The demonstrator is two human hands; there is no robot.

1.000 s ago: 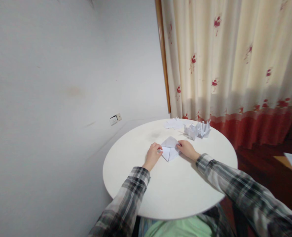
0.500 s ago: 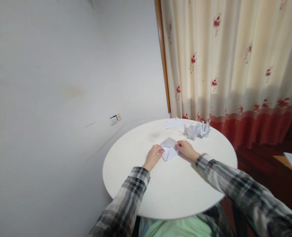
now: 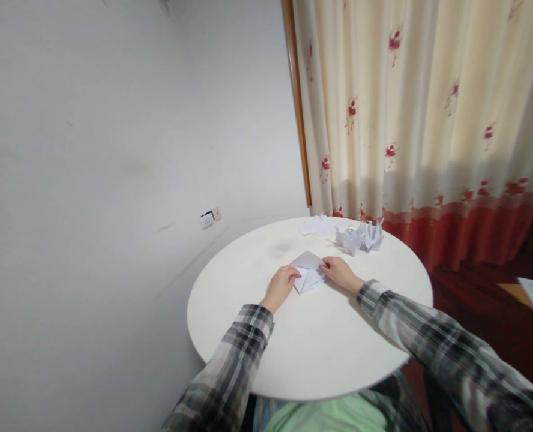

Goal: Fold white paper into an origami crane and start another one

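A folded sheet of white paper (image 3: pixel 310 277) lies on the round white table (image 3: pixel 311 342), with a pointed flap at its far side and creased layers nearer me. My left hand (image 3: pixel 282 285) has its thumb and fingers closed on the paper's left edge. At the right edge, my right hand (image 3: pixel 339 271) pinches the paper between thumb and fingers. The fingertips of both hands are partly hidden against the paper.
Several folded white paper shapes (image 3: pixel 361 237) stand at the table's back right. Flat white paper pieces (image 3: pixel 317 225) lie at the back edge. A wall with a socket (image 3: pixel 207 221) borders the left; a flowered curtain (image 3: pixel 383 120) hangs behind.
The folded paper has turned slightly and its near corner has shifted a little left. My left hand's fingers have closed further over its left edge. The right hand has barely moved.
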